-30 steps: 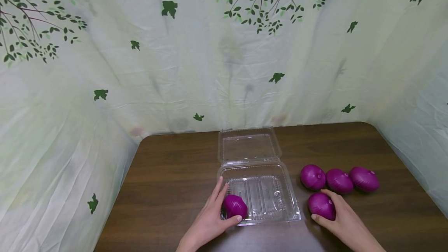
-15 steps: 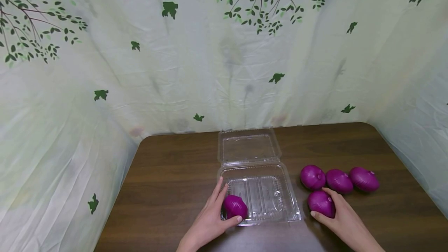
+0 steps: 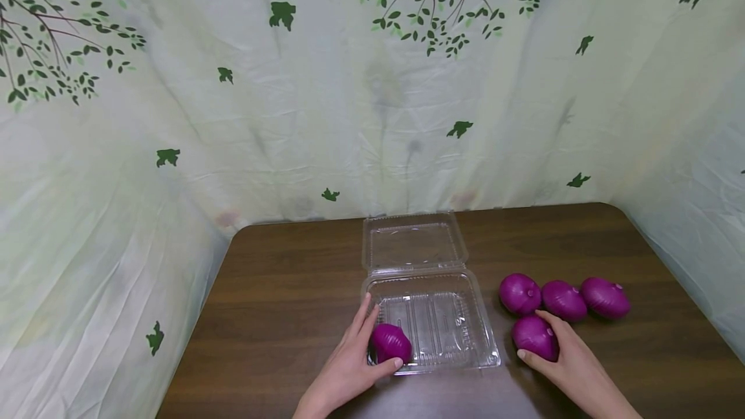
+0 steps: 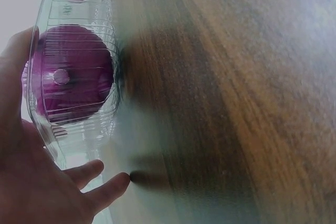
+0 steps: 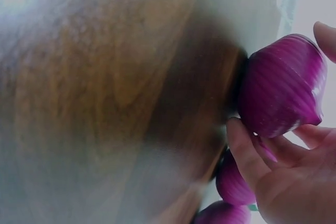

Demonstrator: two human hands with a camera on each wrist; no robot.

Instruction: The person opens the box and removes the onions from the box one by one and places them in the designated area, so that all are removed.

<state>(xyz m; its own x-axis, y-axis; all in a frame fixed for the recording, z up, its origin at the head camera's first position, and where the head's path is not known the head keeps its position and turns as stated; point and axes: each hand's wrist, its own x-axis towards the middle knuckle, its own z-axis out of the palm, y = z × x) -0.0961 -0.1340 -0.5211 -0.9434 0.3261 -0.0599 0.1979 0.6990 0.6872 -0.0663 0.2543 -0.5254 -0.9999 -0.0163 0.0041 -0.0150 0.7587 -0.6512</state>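
Observation:
In the head view my left hand (image 3: 353, 359) spreads its thumb and fingers around a red onion (image 3: 392, 343) in the front left corner of a clear plastic clamshell box (image 3: 451, 367). The left wrist view shows that onion (image 4: 76, 74) through the box's ribbed wall, with two fingertips outside the box. To the right, my right hand (image 3: 570, 362) holds a second red onion (image 3: 534, 337) on the table between thumb and fingers. Seen from the right wrist, this onion (image 5: 283, 87) has fingertips beneath it and the thumb on its far side.
Behind the right hand, a red onion (image 3: 520, 294), another onion (image 3: 564, 300) and a third onion (image 3: 606, 297) sit in a row. The box's lid (image 3: 414, 242) lies folded back towards the far table edge. A leaf-printed curtain (image 3: 372, 115) surrounds the wooden table (image 3: 279, 302).
My right hand's fingertips have shifted very slightly on the onion. The left hand, the box and the other onions look unmoved.

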